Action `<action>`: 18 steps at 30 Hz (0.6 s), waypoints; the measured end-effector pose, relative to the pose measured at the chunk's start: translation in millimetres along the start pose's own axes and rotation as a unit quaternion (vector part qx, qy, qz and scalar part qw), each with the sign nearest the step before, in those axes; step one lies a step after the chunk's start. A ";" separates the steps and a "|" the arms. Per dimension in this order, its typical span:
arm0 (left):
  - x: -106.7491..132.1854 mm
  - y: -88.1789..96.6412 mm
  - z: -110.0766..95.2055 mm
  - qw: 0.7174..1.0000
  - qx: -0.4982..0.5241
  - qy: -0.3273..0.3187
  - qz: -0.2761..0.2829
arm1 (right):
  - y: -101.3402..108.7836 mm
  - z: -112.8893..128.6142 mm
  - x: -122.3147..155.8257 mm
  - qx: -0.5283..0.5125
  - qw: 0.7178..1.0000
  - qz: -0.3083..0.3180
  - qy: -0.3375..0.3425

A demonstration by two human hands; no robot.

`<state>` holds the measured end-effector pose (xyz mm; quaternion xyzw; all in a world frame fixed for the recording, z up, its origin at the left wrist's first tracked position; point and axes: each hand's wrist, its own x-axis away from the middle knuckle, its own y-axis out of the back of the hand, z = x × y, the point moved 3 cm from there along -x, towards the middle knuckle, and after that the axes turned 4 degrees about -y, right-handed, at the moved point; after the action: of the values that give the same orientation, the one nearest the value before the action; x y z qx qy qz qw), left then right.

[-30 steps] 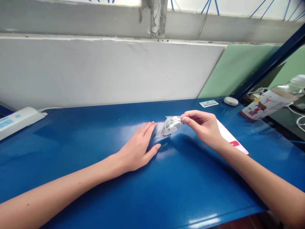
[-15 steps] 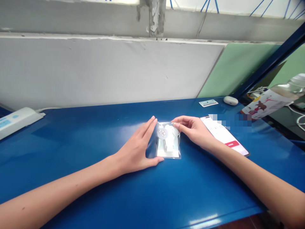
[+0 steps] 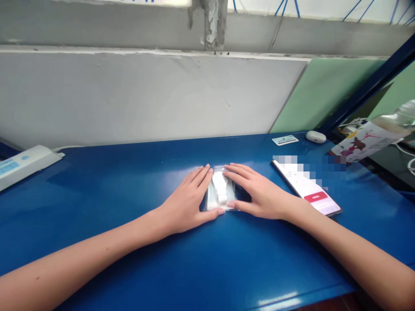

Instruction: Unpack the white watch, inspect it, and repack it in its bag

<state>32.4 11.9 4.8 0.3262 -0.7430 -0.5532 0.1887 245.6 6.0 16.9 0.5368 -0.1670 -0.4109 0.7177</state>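
A small clear plastic bag (image 3: pixel 220 194) with a white part inside lies flat on the blue table (image 3: pixel 129 190), near the middle. My left hand (image 3: pixel 188 201) rests flat on the table against the bag's left edge, fingers stretched out, thumb at its near corner. My right hand (image 3: pixel 259 192) lies flat over the bag's right side, fingers spread and pressing on it. Only a narrow strip of the bag shows between the two hands.
A phone (image 3: pixel 308 190) with a lit screen lies just right of my right hand. Further back right are a small card (image 3: pixel 284 140) and a white oval case (image 3: pixel 315 137). A plastic bottle (image 3: pixel 376 134) lies at the right edge. A white power strip (image 3: pixel 22 164) sits far left.
My right hand has laid the bag down flat on the table, let go of its top edge and spread over it. My left hand has stayed beside it.
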 end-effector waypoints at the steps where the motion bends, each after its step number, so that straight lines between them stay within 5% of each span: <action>1: 0.1 0.0 0.2 1.000 -0.001 0.006 0.000 | -0.5 0.5 0.5 0.002 1.000 0.019 0.005; 6: 1.1 0.3 2.2 0.999 -0.006 0.037 -0.015 | -2.6 -6.8 -0.1 0.005 0.998 0.062 -0.022; 18: -0.1 1.1 0.4 0.997 -0.051 0.054 -0.029 | 3.6 -15.3 -2.2 -0.015 0.998 0.052 -0.029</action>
<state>32.0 12.5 5.7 0.3668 -0.6927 -0.5771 0.2294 256.2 17.7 15.0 0.5047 -0.2092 -0.3912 0.7406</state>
